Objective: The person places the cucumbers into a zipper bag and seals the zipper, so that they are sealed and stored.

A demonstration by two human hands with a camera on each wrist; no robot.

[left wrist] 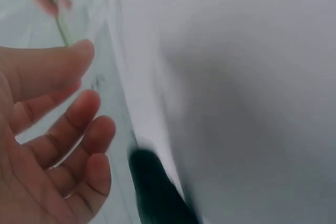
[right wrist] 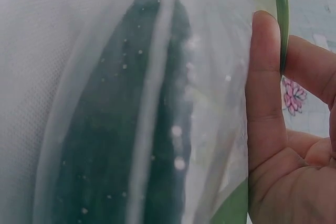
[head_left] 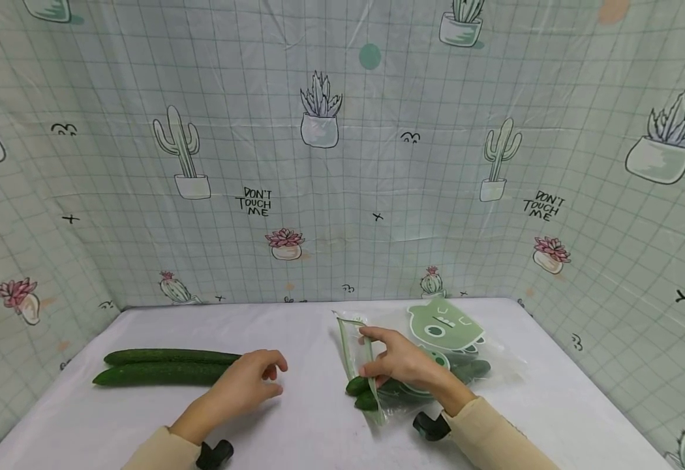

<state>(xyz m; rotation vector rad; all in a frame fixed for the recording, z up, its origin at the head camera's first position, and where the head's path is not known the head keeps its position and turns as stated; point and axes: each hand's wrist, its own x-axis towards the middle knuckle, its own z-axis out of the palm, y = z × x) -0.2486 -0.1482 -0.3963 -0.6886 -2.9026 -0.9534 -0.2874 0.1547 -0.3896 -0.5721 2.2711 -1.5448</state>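
Bag [head_left: 445, 324] lies on the right part of the tabletop [head_left: 307, 444], clear film with green printed figures. Right grip [head_left: 406, 359] reaches over the bag from the near side and pinches its green rim [right wrist: 284, 19] between thumb and finger; the gap between the two digits is taken up by the film. The bag's body extends mainly to the right of this grip. Bagged cucumbers [head_left: 367, 401] lie within it, pale-looking where the film covers them; their near tips show at the mouth, just below the right fingers.

Left grip [head_left: 247, 385] is well apart from the bag, to its left. Its fingers are loosely bent, thumb and fingertips separated, with nothing held. Two loose cucumbers [head_left: 160, 375] lie side by side on the left part of the tabletop, next to this grip.

Obstructed or unclear: the left grip and wrist cover the right ends of the loose cucumbers. The right grip and the prints cover the middle of the bagged cucumbers. Whether their tips pass the rim cannot be determined. In the left wrist view, a dark shape [left wrist: 157, 187] is cut off by the lower edge and too blurred to identify.
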